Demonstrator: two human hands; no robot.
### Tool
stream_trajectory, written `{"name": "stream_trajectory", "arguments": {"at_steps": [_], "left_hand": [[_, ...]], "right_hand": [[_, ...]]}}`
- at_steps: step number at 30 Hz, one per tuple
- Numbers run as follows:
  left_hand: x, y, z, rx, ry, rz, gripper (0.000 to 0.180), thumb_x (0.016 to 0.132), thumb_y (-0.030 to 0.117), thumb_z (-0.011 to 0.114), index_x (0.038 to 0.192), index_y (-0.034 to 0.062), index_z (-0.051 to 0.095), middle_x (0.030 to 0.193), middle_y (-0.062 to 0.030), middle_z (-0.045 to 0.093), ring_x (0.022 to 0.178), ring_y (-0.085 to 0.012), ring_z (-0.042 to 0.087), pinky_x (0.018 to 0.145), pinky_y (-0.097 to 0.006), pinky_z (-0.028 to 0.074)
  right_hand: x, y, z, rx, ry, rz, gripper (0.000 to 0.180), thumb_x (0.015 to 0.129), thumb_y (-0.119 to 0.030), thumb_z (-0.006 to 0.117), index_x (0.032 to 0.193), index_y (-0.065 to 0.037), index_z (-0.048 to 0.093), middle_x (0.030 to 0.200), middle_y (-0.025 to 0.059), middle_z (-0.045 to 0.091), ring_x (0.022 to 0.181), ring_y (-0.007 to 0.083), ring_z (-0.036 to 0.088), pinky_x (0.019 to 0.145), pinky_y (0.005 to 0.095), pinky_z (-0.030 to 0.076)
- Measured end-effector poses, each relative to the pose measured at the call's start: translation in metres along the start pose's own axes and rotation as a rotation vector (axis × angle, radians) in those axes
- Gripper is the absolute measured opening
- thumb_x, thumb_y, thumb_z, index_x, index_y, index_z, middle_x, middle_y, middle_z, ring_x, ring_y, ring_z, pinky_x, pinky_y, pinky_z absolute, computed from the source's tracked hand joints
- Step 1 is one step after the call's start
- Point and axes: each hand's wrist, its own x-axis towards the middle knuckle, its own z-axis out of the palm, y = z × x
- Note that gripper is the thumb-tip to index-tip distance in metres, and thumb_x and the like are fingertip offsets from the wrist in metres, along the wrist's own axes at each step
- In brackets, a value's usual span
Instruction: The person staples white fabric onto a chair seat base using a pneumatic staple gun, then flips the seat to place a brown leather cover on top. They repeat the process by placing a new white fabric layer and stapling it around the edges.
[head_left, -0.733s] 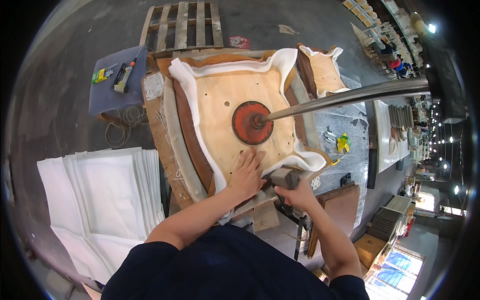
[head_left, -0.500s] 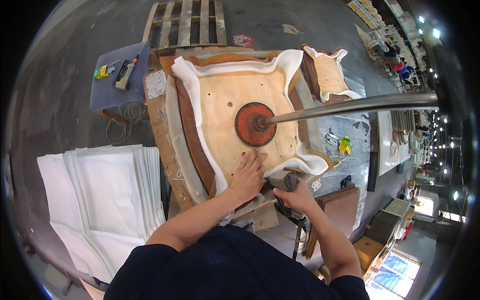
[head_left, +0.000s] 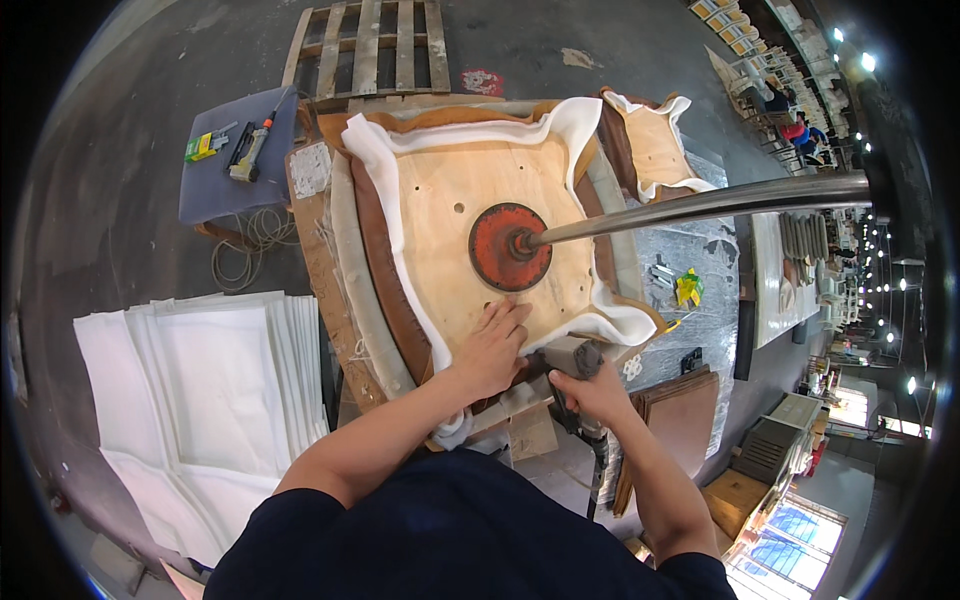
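A square plywood panel (head_left: 440,235) lies over white padding (head_left: 385,190) and brown covering material (head_left: 375,255). A round red press disc (head_left: 490,245) on a metal shaft (head_left: 700,208) rests at the panel's middle. My left hand (head_left: 492,350) lies over the near edge, its fingers stretched onto the wood; whatever is under the palm is hidden. Wrapped round the handle of a grey staple gun (head_left: 574,357), my right hand (head_left: 598,395) is closed. The gun's nose points toward the near edge beside my left hand; whether it touches is hidden.
Left stands a blue-topped stool (head_left: 205,185) with another staple gun (head_left: 252,150). White padding sheets (head_left: 215,370) are stacked at lower left. A second padded panel (head_left: 655,150) lies at far right. Brown boards (head_left: 675,415) stand near my right arm. A wooden pallet (head_left: 367,50) lies beyond.
The staple gun and my right hand have shifted slightly right. My left hand has barely moved, with its fingers still on the panel.
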Motion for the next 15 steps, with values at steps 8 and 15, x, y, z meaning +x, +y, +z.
{"name": "stream_trajectory", "arguments": {"at_steps": [8, 15], "left_hand": [[-0.003, 0.006, 0.002, 0.086, 0.064, -0.040, 0.047, 0.095, 0.025, 0.081, 0.132, -0.0004, 0.067, 0.173, -0.0166, 0.043, 0.171, -0.0387, 0.027, 0.140, -0.055, 0.023], [-0.004, 0.003, 0.007, 0.044, 0.104, -0.043, 0.039, 0.097, 0.018, 0.073, 0.130, -0.0015, 0.068, 0.171, -0.0163, 0.046, 0.170, -0.0379, 0.028, 0.140, -0.055, 0.023]], "right_hand": [[-0.015, 0.006, 0.011, 0.046, -0.012, 0.018, 0.032, 0.097, -0.024, 0.091, 0.109, 0.001, 0.075, 0.081, 0.0023, 0.073, 0.057, 0.0108, 0.065, 0.053, 0.0301, 0.053], [-0.011, 0.000, 0.017, 0.006, -0.045, 0.033, 0.035, 0.095, -0.024, 0.092, 0.111, 0.002, 0.074, 0.083, 0.0035, 0.074, 0.057, 0.0124, 0.064, 0.054, 0.0311, 0.053]]}}
